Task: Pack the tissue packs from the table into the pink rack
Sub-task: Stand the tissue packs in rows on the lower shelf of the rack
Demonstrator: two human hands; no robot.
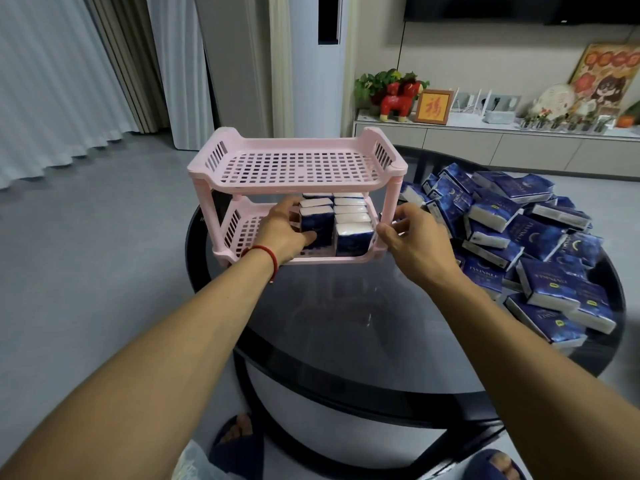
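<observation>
A pink two-tier rack (298,166) stands on the far left part of a round black glass table (346,323). Its upper shelf holds nothing. On the lower shelf several dark blue tissue packs (351,233) stand upright in two rows. My left hand (282,225) reaches into the lower shelf and grips the front pack of the left row (313,221). My right hand (412,237) holds the rack's front right corner, thumb at the lower shelf rim. A big pile of loose tissue packs (526,237) covers the table's right side.
A tall white air conditioner (311,64) and curtains stand behind the rack. A low white cabinet (485,140) with a red toy, a framed picture and plants runs along the back right wall. My feet in dark slippers show below the table's near edge.
</observation>
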